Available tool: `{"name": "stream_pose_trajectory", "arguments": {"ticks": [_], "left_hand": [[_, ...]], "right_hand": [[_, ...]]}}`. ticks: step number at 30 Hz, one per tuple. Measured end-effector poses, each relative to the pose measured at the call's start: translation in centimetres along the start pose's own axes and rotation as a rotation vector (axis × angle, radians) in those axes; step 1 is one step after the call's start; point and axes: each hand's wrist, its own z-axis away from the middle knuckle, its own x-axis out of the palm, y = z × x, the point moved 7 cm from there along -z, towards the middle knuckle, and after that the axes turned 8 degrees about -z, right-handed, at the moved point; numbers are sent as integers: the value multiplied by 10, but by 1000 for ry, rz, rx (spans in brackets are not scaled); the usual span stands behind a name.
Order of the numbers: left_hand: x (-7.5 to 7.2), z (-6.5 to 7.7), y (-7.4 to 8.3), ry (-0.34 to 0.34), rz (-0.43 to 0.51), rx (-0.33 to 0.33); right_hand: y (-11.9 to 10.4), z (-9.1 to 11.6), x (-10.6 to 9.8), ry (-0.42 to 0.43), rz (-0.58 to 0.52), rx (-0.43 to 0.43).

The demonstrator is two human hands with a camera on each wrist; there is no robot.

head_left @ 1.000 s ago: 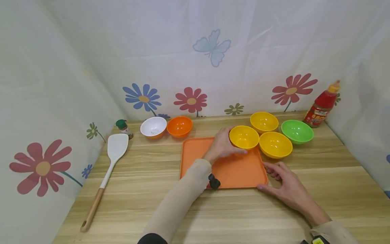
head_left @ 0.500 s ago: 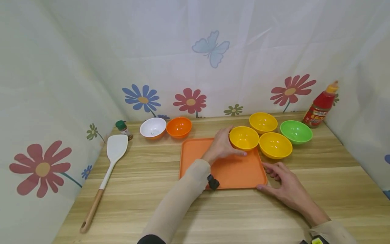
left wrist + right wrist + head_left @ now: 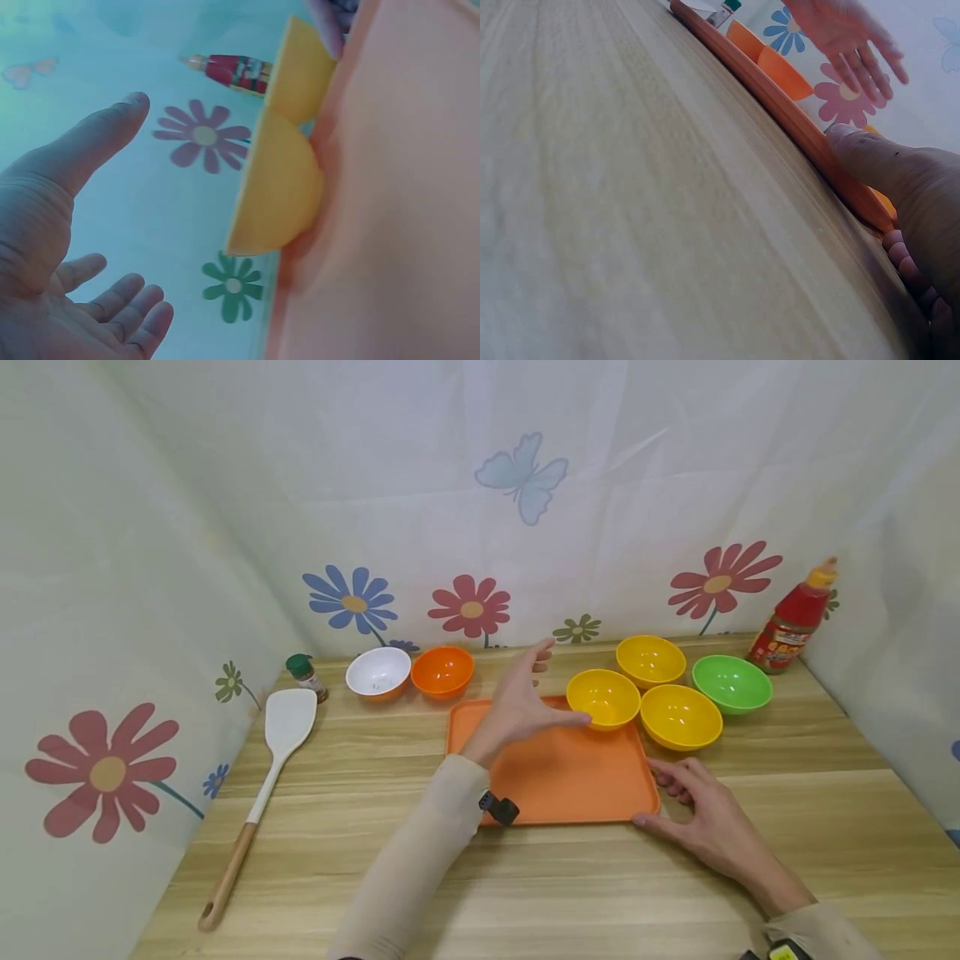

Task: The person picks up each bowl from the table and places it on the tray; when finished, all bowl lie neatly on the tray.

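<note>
Left hand holds nothing: fingers and thumb spread, thumb near the nearest yellow bowl. That bowl is upright at the far right corner of the orange tray; cannot tell whether its base lies wholly inside the rim. Right hand grips the tray's near right corner, thumb at the front edge, fingers curled at the side.

On handling, a judgement: a light, steady hold on the corner should keep the tray from skidding. The left thumb needs to clear the bowl's lip, lest it tip. The base is worth checking against the raised rim; the neighbouring bowls leave little room for a nudge.

Containers: rear yellow bowl, right-hand yellow bowl and green bowl show only glints inside. Same for the orange bowl. White-lined bowl has small specks, reflection or contents unclear. Sauce bottle shows red above its label.
</note>
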Motion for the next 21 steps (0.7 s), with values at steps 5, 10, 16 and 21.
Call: {"name": "stream_pose_trajectory", "arguments": {"ticks": [5,10,16,21], "left_hand": [[-28,12,10,62,49,97],[-58,26,13,142,68,133],[-93,42,9,247,73,190],[-121,55,1,330,55,220]], "right_hand": [[0,0,0,-3,4,5],[-2,1,-1,10,-9,-16],[-1,1,0,13,-17,-22],[1,0,1,-5,-15,7]]}}
